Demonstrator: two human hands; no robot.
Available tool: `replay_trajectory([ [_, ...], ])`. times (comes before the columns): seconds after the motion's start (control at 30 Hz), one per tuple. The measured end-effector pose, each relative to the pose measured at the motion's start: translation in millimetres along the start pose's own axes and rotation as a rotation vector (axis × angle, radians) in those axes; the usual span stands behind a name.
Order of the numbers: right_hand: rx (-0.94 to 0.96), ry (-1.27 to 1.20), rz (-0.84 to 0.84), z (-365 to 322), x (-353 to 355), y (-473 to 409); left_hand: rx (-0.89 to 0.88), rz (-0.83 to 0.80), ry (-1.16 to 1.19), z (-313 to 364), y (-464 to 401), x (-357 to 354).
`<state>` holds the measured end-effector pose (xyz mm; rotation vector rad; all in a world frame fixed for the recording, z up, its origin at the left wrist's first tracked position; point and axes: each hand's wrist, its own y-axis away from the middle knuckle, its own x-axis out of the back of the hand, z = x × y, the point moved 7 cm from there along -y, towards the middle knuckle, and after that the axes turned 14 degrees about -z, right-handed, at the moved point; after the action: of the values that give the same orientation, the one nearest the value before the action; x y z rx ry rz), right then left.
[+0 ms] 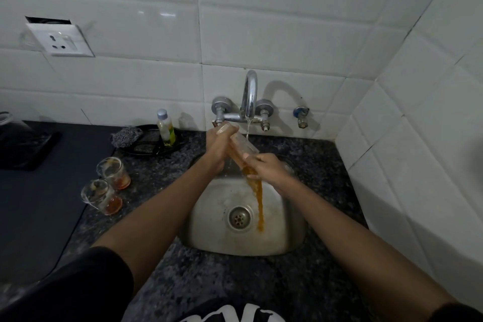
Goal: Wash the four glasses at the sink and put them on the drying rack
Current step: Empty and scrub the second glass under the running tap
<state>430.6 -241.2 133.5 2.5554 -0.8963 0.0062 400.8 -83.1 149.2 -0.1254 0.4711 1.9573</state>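
We are standing at a dark speckled stone counter (pixel 308 154) set into a corner of white wall tiles (pixel 287 34), with a small steel sink (pixel 209 227) sunk into it. Over the basin we are holding one glass (pixel 241 148) tilted, its mouth pointing down toward five o'clock, and orange liquid (pixel 258 206) is pouring out of it toward the drain (pixel 239 217). Our left hand (pixel 215 150) is curling around the glass's upper end at eleven o'clock, and our right hand (pixel 269 167) is gripping its lower end at four o'clock. A thin stream of water is falling from the chrome tap (pixel 249 97) onto the glass at twelve o'clock.

At nine o'clock of the sink, two more glasses (pixel 113 172) are standing on the counter just beside each other, each with orange residue at the bottom. At ten o'clock a dish-soap bottle (pixel 166 127) is standing upright on a dark plate (pixel 154 142), with a grey scrubber (pixel 125 136) lying on the plate's left edge. A wall socket (pixel 61 40) is sitting high at ten o'clock.
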Motion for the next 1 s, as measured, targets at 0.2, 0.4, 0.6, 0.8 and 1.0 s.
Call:
replay_trajectory([
  [0.2, 0.027, 0.292, 0.136, 0.7, 16.5, 4.4, -0.153, -0.023, -0.180, 18.2, 5.6, -8.3],
  [0.4, 0.362, 0.748, 0.420, -30.2, 18.2, 35.5, -0.186, 0.006, -0.199, 33.1, 4.8, -8.3],
  [0.6, 0.590, 0.964, 0.341, -35.6, 0.8, 43.7, -0.078, 0.086, -0.083, 25.9, 0.7, 8.8],
  [0.8, 0.692, 0.795, 0.367, -57.9, -3.3, 38.9, 0.013, 0.091, 0.021, 2.9, 9.2, 2.9],
  [1.0, 0.602, 1.030, 0.301, -76.2, -6.3, 13.9, 0.151, 0.010, 0.174, -21.9, 2.5, -4.3],
])
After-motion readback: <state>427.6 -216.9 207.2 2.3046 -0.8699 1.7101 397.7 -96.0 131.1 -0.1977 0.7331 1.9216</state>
